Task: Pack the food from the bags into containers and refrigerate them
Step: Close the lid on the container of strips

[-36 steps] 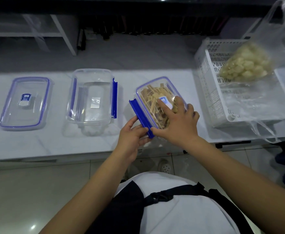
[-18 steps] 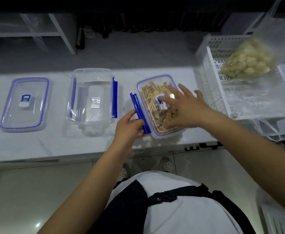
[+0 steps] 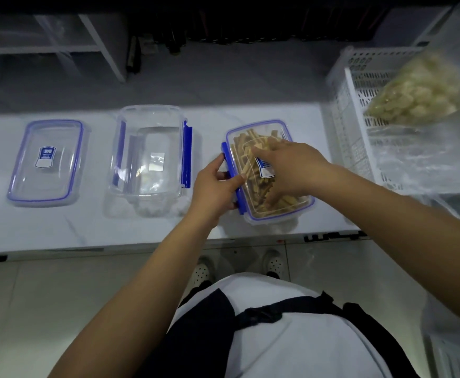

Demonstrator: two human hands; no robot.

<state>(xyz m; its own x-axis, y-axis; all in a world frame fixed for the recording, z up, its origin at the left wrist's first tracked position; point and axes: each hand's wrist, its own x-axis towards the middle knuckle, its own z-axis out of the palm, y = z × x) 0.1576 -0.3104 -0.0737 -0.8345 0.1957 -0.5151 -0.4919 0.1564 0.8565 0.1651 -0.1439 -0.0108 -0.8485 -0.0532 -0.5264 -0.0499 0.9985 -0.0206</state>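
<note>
A clear lidded container [image 3: 275, 205] with blue trim, filled with tan food strips, rests on the white counter [image 3: 86, 227]. My left hand [image 3: 215, 189] pinches its blue clip [image 3: 234, 181] on the left side. My right hand [image 3: 291, 170] lies flat on the lid, fingers spread, pressing down. Left of it stands an open clear container [image 3: 148, 151] with nothing in it, blue clips hanging at its sides. Its loose lid [image 3: 46, 159] lies further left. A plastic bag of pale food pieces [image 3: 417, 91] sits in the white basket [image 3: 343, 105] at the right.
The basket takes up the counter's right end, with crumpled clear plastic [image 3: 419, 159] inside it. The counter's front edge runs just below the containers. Shelving and dark items stand behind the counter. My feet and apron are below.
The filled container has gone from tilted in my hands to flat on the counter. My right hand shifted onto the lid's top, and my left hand stayed on the blue clip.
</note>
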